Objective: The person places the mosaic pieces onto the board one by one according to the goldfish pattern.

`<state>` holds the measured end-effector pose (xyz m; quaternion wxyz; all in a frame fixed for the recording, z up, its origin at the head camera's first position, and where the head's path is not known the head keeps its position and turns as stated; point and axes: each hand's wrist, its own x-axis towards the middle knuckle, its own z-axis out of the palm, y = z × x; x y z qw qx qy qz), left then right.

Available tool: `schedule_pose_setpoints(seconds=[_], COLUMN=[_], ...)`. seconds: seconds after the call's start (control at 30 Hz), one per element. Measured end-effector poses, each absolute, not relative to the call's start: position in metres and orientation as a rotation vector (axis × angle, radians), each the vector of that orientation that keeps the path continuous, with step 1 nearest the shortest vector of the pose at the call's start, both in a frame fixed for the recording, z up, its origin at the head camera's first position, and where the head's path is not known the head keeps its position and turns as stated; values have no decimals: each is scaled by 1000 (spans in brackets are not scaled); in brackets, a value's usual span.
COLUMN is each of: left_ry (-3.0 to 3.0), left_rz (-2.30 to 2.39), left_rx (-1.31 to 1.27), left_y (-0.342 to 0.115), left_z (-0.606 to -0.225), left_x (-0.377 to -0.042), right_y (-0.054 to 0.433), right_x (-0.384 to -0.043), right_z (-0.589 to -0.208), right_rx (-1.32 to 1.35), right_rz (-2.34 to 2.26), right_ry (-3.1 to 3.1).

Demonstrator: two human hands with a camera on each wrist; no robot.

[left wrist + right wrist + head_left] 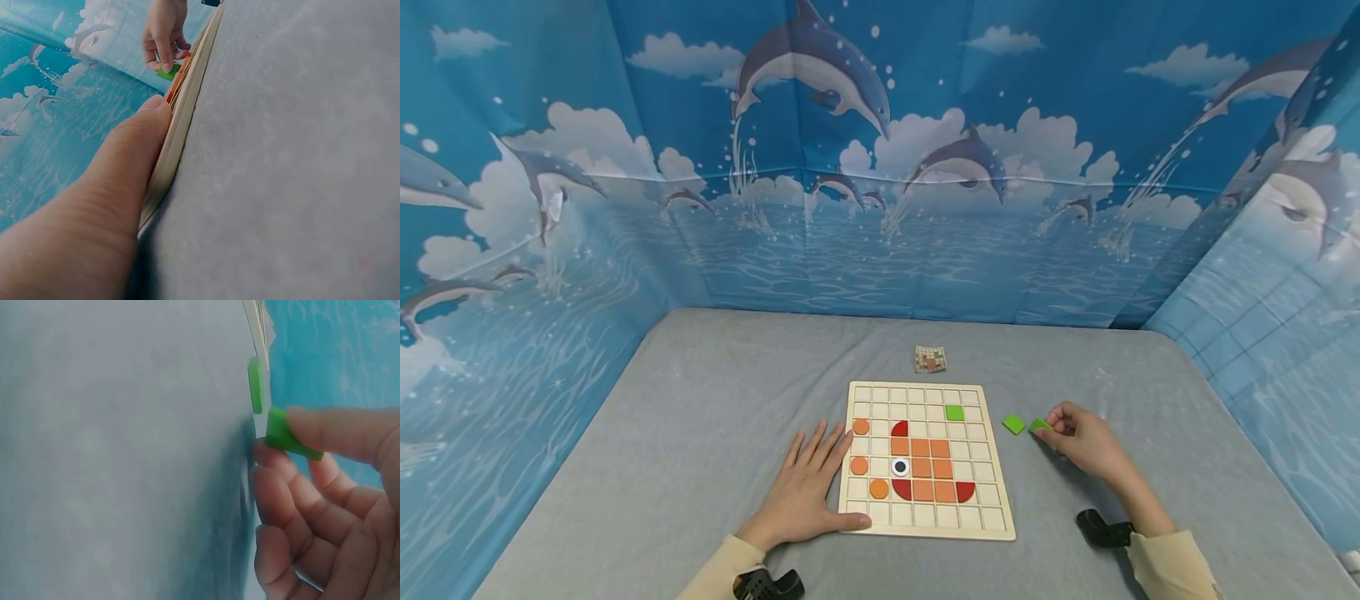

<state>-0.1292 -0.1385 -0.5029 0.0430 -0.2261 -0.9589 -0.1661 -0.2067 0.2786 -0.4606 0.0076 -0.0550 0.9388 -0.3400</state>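
Observation:
My left hand (805, 487) lies with fingers spread along the left side of a wooden grid board (985, 521), its thumb on the near edge. To the right of the board, my right hand (1086, 442) pinches a green square tile (284, 434) between thumb and fingers. A second green tile (1013, 424) lies flat on the cloth between that hand and the board. On the board sit a green tile (954, 412), a block of orange squares (932, 469), red quarter-round pieces (966, 492), several orange discs (878, 488) and a black-and-white eye piece (900, 467).
A small card with a printed grid picture (930, 359) lies just beyond the board's far edge. Grey cloth (722, 417) covers the table. A blue dolphin-print curtain (880, 250) stands along the back and both sides.

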Motion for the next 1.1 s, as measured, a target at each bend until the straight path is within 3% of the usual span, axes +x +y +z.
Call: schedule_pose_setpoints(seconds=[1.1], left_ry=[-2934], left_rz=[-508], left_rx=[-689], left_y=[-139], left_z=[-504], left_x=[-130], right_y=[228], right_x=[-209], right_z=[-453], right_rx=[-378], right_rz=[-1143], right_ry=[2938])
